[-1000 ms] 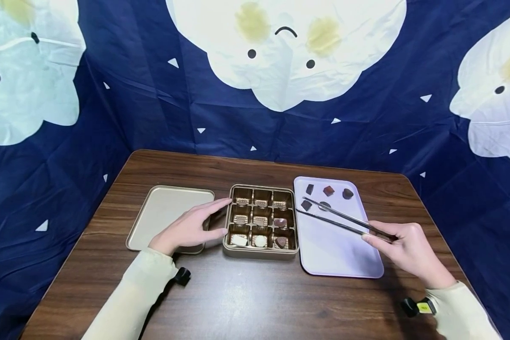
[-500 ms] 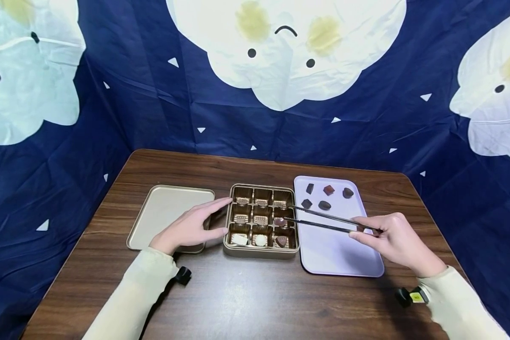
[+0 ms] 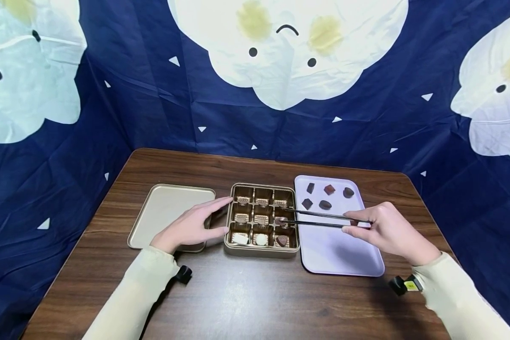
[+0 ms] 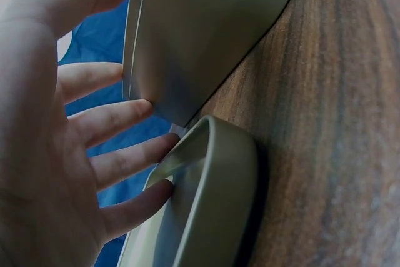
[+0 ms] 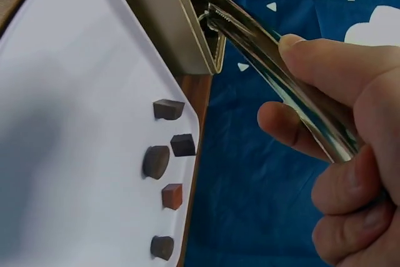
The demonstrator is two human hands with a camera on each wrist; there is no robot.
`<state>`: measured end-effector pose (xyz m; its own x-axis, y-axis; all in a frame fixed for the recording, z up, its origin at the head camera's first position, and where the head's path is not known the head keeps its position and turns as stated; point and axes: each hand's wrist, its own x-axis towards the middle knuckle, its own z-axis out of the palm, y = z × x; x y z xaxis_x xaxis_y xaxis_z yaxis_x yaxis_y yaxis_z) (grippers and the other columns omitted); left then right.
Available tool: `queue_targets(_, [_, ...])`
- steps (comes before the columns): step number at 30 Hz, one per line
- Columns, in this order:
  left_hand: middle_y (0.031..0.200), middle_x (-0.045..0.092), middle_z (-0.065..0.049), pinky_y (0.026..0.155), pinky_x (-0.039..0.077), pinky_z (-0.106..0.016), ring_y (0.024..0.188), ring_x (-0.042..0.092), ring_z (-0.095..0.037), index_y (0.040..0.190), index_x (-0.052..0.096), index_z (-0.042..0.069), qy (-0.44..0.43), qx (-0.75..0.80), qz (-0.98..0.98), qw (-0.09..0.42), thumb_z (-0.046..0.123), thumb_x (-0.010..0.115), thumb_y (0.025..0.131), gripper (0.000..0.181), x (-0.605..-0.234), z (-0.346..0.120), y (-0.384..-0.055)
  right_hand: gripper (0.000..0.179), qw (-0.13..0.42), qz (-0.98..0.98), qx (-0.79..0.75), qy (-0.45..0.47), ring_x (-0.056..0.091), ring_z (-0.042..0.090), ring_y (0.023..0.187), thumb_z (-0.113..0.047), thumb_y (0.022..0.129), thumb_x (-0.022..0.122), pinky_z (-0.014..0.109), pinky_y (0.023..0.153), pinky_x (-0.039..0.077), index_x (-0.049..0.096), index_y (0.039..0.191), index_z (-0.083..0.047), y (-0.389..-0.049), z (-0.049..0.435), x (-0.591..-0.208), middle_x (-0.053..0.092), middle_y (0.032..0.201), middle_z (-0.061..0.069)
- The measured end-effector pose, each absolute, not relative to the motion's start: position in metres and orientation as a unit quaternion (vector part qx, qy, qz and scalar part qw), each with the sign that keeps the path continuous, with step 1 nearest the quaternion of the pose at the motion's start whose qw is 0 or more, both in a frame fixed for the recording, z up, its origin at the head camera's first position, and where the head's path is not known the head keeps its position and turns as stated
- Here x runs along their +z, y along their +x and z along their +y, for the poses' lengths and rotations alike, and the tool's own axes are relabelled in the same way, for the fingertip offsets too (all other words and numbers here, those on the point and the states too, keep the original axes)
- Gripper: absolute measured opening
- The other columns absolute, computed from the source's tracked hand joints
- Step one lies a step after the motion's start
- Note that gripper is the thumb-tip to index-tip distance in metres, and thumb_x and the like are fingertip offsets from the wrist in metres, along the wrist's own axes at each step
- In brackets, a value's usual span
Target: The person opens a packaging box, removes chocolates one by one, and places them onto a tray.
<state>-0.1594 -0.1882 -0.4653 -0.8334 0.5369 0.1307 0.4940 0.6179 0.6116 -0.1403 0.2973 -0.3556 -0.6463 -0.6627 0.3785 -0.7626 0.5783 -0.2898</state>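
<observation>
My right hand [image 3: 395, 236] grips long metal tongs [image 3: 318, 224], whose serrated tips reach into the right middle compartment of a gold tin box [image 3: 259, 253]. A brown chocolate [image 3: 279, 220] sits there, one tip overlapping it; the tong arms stand apart. My left hand [image 3: 191, 226] has its fingers spread straight, with fingertips at the box's left side; its thumb and fingers reach the box wall [image 4: 206, 23] in the left wrist view. The front row holds a white rectangular chocolate [image 3: 240, 239], a round white chocolate [image 3: 261, 240] and a brown chocolate [image 3: 282, 241].
Right of the box lies a lilac tray [image 3: 340, 255] with several dark chocolates [image 3: 325, 205] and a reddish-brown chocolate [image 3: 329, 189] toward its far end. A gold lid [image 3: 161, 212] lies left of the box, partly under my left hand. Blue printed cloth [image 3: 161, 123] surrounds the wooden table [image 3: 246, 302].
My right hand has moved left, carrying the tongs from over the tray to the right middle compartment of the box. The left hand has stayed put.
</observation>
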Motion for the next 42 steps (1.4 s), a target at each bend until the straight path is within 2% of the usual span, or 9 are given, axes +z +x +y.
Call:
queue_targets(3, [0.167, 0.04, -0.003, 0.124, 0.034, -0.054, 0.152, 0.039, -0.03, 0.166, 0.036, 0.024, 0.286, 0.328, 0.9, 0.032, 0.051, 0.073, 0.095, 0.084, -0.466, -0.188, -0.16, 0.024, 0.1, -0.887, 0.203, 0.403, 0.052, -0.012, 0.059, -0.012, 0.08, 0.091, 0.013, 0.055, 0.05, 0.084, 0.102, -0.006, -0.144, 0.293, -0.352, 0.081, 0.09, -0.001])
queue_targets(10, [0.167, 0.04, -0.003, 0.124, 0.034, -0.053, 0.152, 0.04, -0.029, 0.166, 0.035, 0.024, 0.288, 0.322, 0.901, 0.032, 0.053, 0.072, 0.096, 0.084, -0.466, -0.189, -0.161, 0.022, 0.053, -0.904, 0.165, 0.39, 0.049, -0.012, 0.057, -0.018, 0.083, 0.09, 0.013, 0.052, 0.046, 0.085, 0.103, -0.008, -0.152, 0.283, -0.334, 0.08, 0.085, -0.003])
queue_targets(18, [0.167, 0.04, 0.001, 0.124, 0.034, -0.052, 0.152, 0.04, -0.028, 0.166, 0.035, 0.024, 0.286, 0.323, 0.902, 0.035, 0.053, 0.072, 0.095, 0.085, -0.467, -0.189, -0.16, 0.025, -0.003, -0.912, 0.128, 0.389, 0.034, -0.01, 0.049, -0.024, 0.084, 0.09, 0.019, 0.043, 0.038, 0.086, 0.101, -0.006, -0.164, 0.268, -0.313, 0.079, 0.077, -0.001])
queue_targets(22, [0.167, 0.04, 0.0, 0.124, 0.034, -0.053, 0.152, 0.04, -0.028, 0.166, 0.036, 0.024, 0.286, 0.322, 0.902, 0.034, 0.053, 0.072, 0.095, 0.085, -0.467, -0.189, -0.16, 0.027, -0.016, -0.918, 0.11, 0.382, 0.034, -0.007, 0.049, -0.027, 0.082, 0.09, 0.022, 0.043, 0.036, 0.086, 0.102, -0.009, -0.17, 0.261, -0.31, 0.077, 0.073, -0.007])
queue_targets(24, [0.167, 0.04, 0.0, 0.124, 0.034, -0.053, 0.152, 0.04, -0.028, 0.166, 0.036, 0.023, 0.287, 0.322, 0.902, 0.034, 0.053, 0.072, 0.095, 0.085, -0.467, -0.189, -0.16, 0.027, -0.022, -0.922, 0.098, 0.375, 0.038, -0.004, 0.052, -0.029, 0.082, 0.091, 0.024, 0.045, 0.039, 0.086, 0.103, -0.011, -0.171, 0.256, -0.308, 0.078, 0.076, -0.008])
queue_targets(29, [0.167, 0.04, 0.0, 0.124, 0.034, -0.051, 0.152, 0.04, -0.027, 0.165, 0.036, 0.022, 0.289, 0.325, 0.9, 0.034, 0.053, 0.073, 0.095, 0.085, -0.468, -0.189, -0.161, 0.025, -0.03, -0.923, 0.072, 0.376, 0.06, 0.003, 0.067, -0.033, 0.084, 0.09, 0.037, 0.057, 0.056, 0.087, 0.102, -0.016, -0.173, 0.244, -0.305, 0.081, 0.092, -0.004])
queue_targets(33, [0.167, 0.04, -0.001, 0.124, 0.034, -0.051, 0.152, 0.04, -0.027, 0.165, 0.037, 0.022, 0.29, 0.327, 0.899, 0.032, 0.052, 0.073, 0.095, 0.085, -0.467, -0.189, -0.161, 0.022, -0.031, -0.922, 0.054, 0.382, 0.073, 0.014, 0.081, -0.031, 0.084, 0.089, 0.044, 0.061, 0.061, 0.087, 0.101, -0.017, -0.174, 0.238, -0.305, 0.081, 0.102, 0.001])
queue_targets(38, [0.167, 0.04, -0.001, 0.124, 0.034, -0.052, 0.152, 0.04, -0.027, 0.165, 0.037, 0.023, 0.289, 0.327, 0.899, 0.032, 0.053, 0.073, 0.095, 0.085, -0.468, -0.188, -0.162, 0.021, -0.036, -0.922, 0.04, 0.383, 0.076, 0.021, 0.089, -0.03, 0.085, 0.089, 0.047, 0.064, 0.063, 0.087, 0.102, -0.017, -0.175, 0.235, -0.306, 0.08, 0.11, 0.007])
queue_targets(42, [0.167, 0.041, -0.002, 0.124, 0.034, -0.053, 0.152, 0.04, -0.028, 0.165, 0.037, 0.023, 0.287, 0.328, 0.899, 0.031, 0.053, 0.073, 0.095, 0.085, -0.468, -0.189, -0.162, 0.02, -0.039, -0.922, 0.039, 0.383, 0.073, 0.015, 0.081, -0.029, 0.086, 0.088, 0.044, 0.059, 0.06, 0.087, 0.101, -0.017, -0.175, 0.234, -0.307, 0.079, 0.114, 0.011])
